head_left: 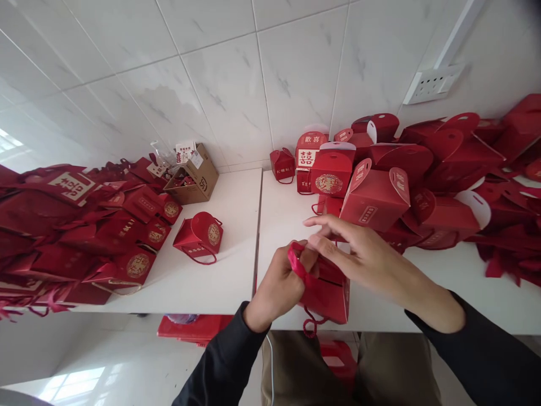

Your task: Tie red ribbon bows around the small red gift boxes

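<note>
A red gift box [325,293] sits at the table's front edge, partly covered by my hands. My left hand [281,285] is closed on a bright red ribbon [297,262], which loops up between its fingers over the top of the box. My right hand [359,248] reaches in from the right above the box. Its index finger is stretched out and its thumb is beside my left fingers; nothing shows in its grip. A twisted red cord [310,327] hangs from the box's near side, over the table edge.
Piled red boxes [374,197] crowd the right side, with loose red ribbons [502,259] beyond. More boxes [137,265] are heaped at left. One box [200,237] stands apart, near a cardboard carton [196,180] by the tiled wall. A seam [258,225] crosses the white tabletop.
</note>
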Motion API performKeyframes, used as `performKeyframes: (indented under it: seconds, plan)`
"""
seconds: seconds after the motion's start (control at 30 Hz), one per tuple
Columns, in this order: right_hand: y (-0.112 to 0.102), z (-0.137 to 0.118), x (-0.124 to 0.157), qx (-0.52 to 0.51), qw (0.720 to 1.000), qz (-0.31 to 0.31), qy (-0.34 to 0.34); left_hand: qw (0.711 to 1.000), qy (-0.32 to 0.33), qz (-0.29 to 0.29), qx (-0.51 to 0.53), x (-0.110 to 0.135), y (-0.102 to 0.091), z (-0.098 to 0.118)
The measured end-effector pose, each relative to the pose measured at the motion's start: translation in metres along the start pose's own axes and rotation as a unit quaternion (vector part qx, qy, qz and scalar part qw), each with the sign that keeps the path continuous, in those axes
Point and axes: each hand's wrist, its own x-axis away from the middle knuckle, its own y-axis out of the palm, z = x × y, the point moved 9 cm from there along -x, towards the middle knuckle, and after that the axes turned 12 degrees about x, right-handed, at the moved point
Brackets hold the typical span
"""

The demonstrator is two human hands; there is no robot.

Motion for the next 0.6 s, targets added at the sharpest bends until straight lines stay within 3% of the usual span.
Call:
performKeyframes:
  seconds: [0.13, 0.3, 0.4, 0.47, 0.53, 0.6]
  plan:
    - [-0.02, 0.019, 0.01, 0.043, 0.998, 0.01, 0.043, 0.993, -0.064, 0.025, 0.091, 0.001, -0.007, -0.013]
    - [-0.017, 0.023, 0.03, -0.001, 0.993, -0.115, 0.033, 0.988, -0.074, 0.008, 0.138, 0.003, -0.006, -0.011]
    - [-0.009, 0.024, 0.04, -0.009, 0.984, -0.179, 0.007, 0.992, -0.07, -0.034, 0.097, 0.005, -0.002, -0.005]
    - [-0.012, 0.03, 0.038, -0.034, 0.991, -0.128, 0.025, 0.998, -0.02, -0.052, 0.027, 0.005, -0.001, 0.004]
    - [-0.014, 0.035, 0.032, -0.065, 0.995, -0.052, 0.053, 0.991, 0.098, -0.042, -0.08, 0.007, -0.003, 0.021]
    - [-0.002, 0.032, 0.027, -0.084, 0.993, -0.059, 0.051, 0.946, 0.255, -0.033, -0.196, 0.015, 0.002, 0.038]
